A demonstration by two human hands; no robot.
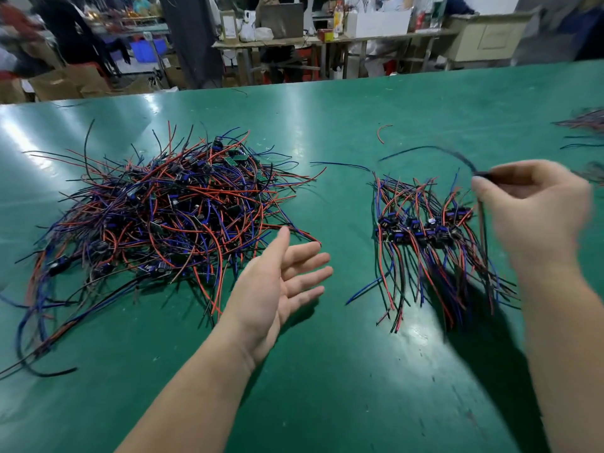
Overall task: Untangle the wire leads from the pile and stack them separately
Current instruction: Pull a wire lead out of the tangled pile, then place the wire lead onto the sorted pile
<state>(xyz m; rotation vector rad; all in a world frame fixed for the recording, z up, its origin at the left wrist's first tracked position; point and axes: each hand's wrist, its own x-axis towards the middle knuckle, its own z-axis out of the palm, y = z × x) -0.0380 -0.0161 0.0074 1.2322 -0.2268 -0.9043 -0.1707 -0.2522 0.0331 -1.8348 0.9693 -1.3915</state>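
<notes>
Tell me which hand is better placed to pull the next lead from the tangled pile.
Left. The left hand is open, holds nothing and lies right beside the pile. The right hand is busy: it pinches a lead over by the stack.

Lighting bright, from overhead: white glare streaks on the green table (359,371) toward its far edge, another patch near the front. Motion smear on right hand (536,207) and its pinched wire (434,146); dark shadow beneath that arm. Sharp: left hand (277,282). Table's far edge bows, wide-angle. Background soft, slightly blurred.
</notes>
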